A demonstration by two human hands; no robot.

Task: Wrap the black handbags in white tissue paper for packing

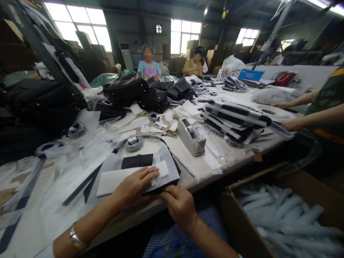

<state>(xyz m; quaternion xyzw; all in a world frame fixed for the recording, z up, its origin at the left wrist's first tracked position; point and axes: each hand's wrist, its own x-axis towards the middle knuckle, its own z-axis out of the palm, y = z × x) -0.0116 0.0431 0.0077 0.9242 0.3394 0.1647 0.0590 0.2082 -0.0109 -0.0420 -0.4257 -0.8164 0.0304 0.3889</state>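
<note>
My left hand [139,182] lies with fingers stretched on a strip of white foam sheet [114,180], pressing it down. Under the strip are translucent white paper [170,172] and a flat black bag piece [176,166], mostly covered. Beside the strip lies a black padded handle piece [137,161]. At the table's front edge my right hand [181,206] is closed, thumb and fingers pinching the near edge of the black bag piece. Clear plastic film [159,157] bunches over the strip's right end, near my left fingertips.
A grey tape dispenser [190,138] stands beyond the work. Right of it are stacked wrapped black pieces [233,120]; several black bags [129,89] are piled behind. A cardboard box [252,222] of white foam rolls stands at my right. Co-workers sit opposite; another person's arms [301,122] reach in from the right.
</note>
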